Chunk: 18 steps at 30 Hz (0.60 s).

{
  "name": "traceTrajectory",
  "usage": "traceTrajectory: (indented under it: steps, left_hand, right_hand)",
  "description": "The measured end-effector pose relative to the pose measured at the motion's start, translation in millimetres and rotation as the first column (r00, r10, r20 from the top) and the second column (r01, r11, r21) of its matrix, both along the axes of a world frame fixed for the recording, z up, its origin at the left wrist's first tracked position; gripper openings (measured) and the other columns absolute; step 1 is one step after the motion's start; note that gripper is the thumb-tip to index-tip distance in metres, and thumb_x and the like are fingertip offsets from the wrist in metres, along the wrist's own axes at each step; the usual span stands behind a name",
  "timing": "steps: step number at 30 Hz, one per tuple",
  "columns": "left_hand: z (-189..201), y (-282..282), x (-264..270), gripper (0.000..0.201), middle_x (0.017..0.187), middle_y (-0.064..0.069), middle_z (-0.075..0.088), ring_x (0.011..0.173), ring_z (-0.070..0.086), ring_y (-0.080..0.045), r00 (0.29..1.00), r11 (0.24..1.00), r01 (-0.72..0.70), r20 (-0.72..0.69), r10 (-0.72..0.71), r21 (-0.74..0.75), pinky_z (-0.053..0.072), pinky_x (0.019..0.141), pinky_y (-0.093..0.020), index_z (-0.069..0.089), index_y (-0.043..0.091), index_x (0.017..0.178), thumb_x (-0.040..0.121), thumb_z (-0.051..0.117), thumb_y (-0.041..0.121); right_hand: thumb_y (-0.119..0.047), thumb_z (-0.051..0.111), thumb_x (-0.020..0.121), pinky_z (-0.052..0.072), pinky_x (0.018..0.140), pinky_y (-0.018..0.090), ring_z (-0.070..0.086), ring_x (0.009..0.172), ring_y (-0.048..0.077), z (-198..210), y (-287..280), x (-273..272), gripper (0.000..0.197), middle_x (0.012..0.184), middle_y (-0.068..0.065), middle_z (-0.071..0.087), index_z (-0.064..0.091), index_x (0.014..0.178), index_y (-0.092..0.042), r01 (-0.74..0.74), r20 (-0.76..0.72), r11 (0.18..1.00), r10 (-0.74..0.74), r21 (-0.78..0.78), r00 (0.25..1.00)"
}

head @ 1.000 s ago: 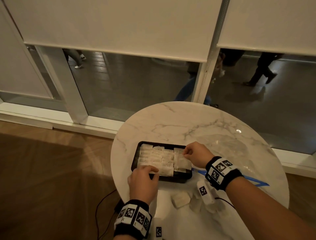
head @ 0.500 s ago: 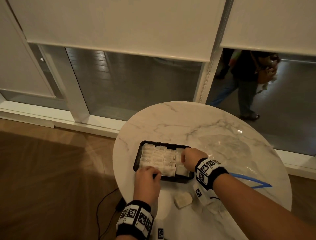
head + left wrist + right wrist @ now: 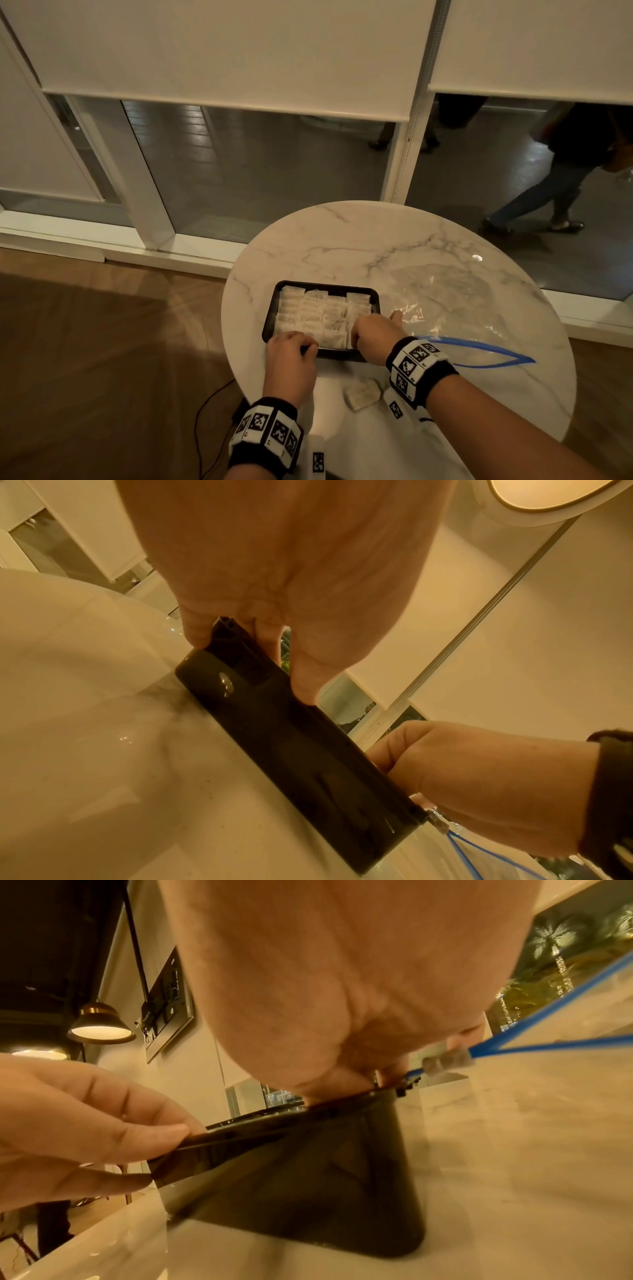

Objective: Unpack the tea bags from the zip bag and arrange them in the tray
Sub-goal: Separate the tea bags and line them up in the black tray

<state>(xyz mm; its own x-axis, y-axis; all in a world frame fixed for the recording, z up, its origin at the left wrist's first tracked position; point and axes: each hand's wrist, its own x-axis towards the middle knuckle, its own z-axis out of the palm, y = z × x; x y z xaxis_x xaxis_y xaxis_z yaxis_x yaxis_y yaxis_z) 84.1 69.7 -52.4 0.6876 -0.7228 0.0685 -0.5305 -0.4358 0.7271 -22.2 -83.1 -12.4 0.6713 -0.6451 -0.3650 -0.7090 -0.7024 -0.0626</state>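
A black tray (image 3: 268, 329) holds rows of white tea bags (image 3: 313, 313) on the round marble table (image 3: 342, 240). My left hand (image 3: 291, 349) pinches the tray's near left rim, which the left wrist view shows between its fingertips (image 3: 202, 634). My right hand (image 3: 373, 337) is over the tray's near right corner, fingers curled down inside the rim (image 3: 342, 1099); their tips are hidden. The clear zip bag (image 3: 445, 301), with a blue zip (image 3: 479, 356), lies flat to the right. One loose tea bag (image 3: 362, 394) lies in front of the tray.
The table's curved edge runs close behind my wrists, with wood floor and a dark cable (image 3: 202, 421) below on the left. Beyond the table are window frames and lowered blinds. A person (image 3: 561, 178) walks past outside the glass.
My right hand has moved from the tray's far right part toward its near right corner. The left hand has stayed on the near rim. The view has shifted slightly left.
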Motion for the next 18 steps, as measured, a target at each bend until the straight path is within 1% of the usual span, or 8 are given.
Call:
traceTrajectory:
  steps: [4, 7, 9, 11, 13, 15, 16, 18]
  left_hand:
    - [-0.4, -0.4, 2.3, 0.012, 0.110, 0.011, 0.063, 0.111, 0.041, -0.010, 1.000, 1.000, 0.009, -0.008, -0.009, 0.018, 0.036, 0.101, -0.023, 0.074, 0.026, 0.103, 0.097, 0.063, 0.024]
    - [-1.4, -3.0, 3.1, 0.011, 0.105, 0.010, 0.066, 0.111, 0.049, -0.016, 1.000, 1.000, 0.015, -0.007, -0.015, 0.020, 0.042, 0.101, -0.030, 0.075, 0.028, 0.097, 0.095, 0.066, 0.022]
    - [-1.9, -3.5, 3.1, 0.011, 0.104, 0.011, 0.066, 0.110, 0.051, -0.017, 1.000, 1.000, 0.012, -0.011, -0.012, 0.025, 0.043, 0.101, -0.031, 0.075, 0.029, 0.095, 0.094, 0.066, 0.022]
    - [-3.2, -3.8, 3.6, 0.011, 0.102, 0.011, 0.067, 0.109, 0.054, -0.017, 1.000, 1.000, 0.016, -0.007, -0.016, 0.027, 0.045, 0.101, -0.032, 0.075, 0.029, 0.094, 0.094, 0.067, 0.022]
    - [-3.7, -3.6, 4.0, 0.011, 0.101, 0.012, 0.067, 0.108, 0.056, -0.017, 1.000, 0.999, 0.018, -0.008, -0.018, 0.032, 0.046, 0.101, -0.034, 0.075, 0.030, 0.094, 0.093, 0.067, 0.023]
    - [-4.2, -3.9, 4.1, 0.010, 0.102, 0.012, 0.068, 0.108, 0.056, -0.017, 1.000, 0.999, 0.019, -0.013, -0.018, 0.029, 0.046, 0.101, -0.034, 0.074, 0.031, 0.094, 0.093, 0.067, 0.023]
    - [-3.8, -3.7, 3.9, 0.010, 0.103, 0.012, 0.067, 0.109, 0.055, -0.017, 1.000, 1.000, 0.015, -0.012, -0.015, 0.026, 0.045, 0.101, -0.032, 0.074, 0.030, 0.095, 0.094, 0.067, 0.023]
    - [-1.6, -3.6, 3.2, 0.011, 0.104, 0.011, 0.067, 0.110, 0.053, -0.016, 1.000, 1.000, 0.015, -0.001, -0.015, 0.023, 0.043, 0.100, -0.030, 0.075, 0.029, 0.097, 0.094, 0.066, 0.023]
  right_hand:
    - [-0.004, 0.049, 0.083, 0.014, 0.110, 0.059, 0.061, 0.100, 0.024, -1.9, 0.7, 0.7, 0.031, 0.095, 0.000, 0.071, 0.073, 0.095, -0.020, 0.004, 0.014, 1.000, -0.004, -0.027, 1.000]
    - [-0.005, 0.050, 0.084, 0.014, 0.111, 0.059, 0.061, 0.100, 0.023, -0.4, 2.5, -1.3, 0.029, 0.096, 0.000, 0.071, 0.072, 0.097, -0.021, 0.018, 0.019, 0.999, -0.018, -0.035, 1.000]
    - [-0.008, 0.051, 0.085, 0.015, 0.112, 0.059, 0.061, 0.100, 0.022, 1.0, 5.1, -1.9, 0.028, 0.097, 0.000, 0.070, 0.072, 0.097, -0.021, 0.018, 0.020, 0.998, -0.017, -0.052, 1.000]
    - [-0.008, 0.050, 0.086, 0.015, 0.113, 0.059, 0.061, 0.099, 0.022, 2.0, 6.9, -2.7, 0.026, 0.096, 0.000, 0.069, 0.071, 0.095, -0.020, 0.015, 0.026, 0.998, -0.013, -0.061, 1.000]
    - [-0.008, 0.049, 0.086, 0.015, 0.113, 0.059, 0.061, 0.098, 0.022, 4.0, 9.2, -3.7, 0.022, 0.092, 0.000, 0.067, 0.067, 0.090, -0.020, 0.001, 0.022, 0.998, 0.000, -0.059, 1.000]
    - [-0.007, 0.049, 0.087, 0.016, 0.112, 0.059, 0.060, 0.097, 0.023, 5.8, 10.9, -4.5, 0.019, 0.088, -0.001, 0.064, 0.062, 0.084, -0.020, -0.018, 0.012, 0.998, 0.019, -0.061, 1.000]
    - [-0.007, 0.050, 0.086, 0.016, 0.112, 0.059, 0.060, 0.097, 0.023, 6.6, 11.2, -5.0, 0.019, 0.088, -0.001, 0.065, 0.063, 0.083, -0.020, -0.023, 0.012, 0.998, 0.024, -0.057, 1.000]
    - [-0.007, 0.050, 0.086, 0.016, 0.112, 0.058, 0.059, 0.102, 0.022, 8.4, 10.7, -6.1, 0.023, 0.096, -0.001, 0.069, 0.068, 0.091, -0.020, -0.028, 0.033, 0.999, 0.030, -0.041, 0.999]
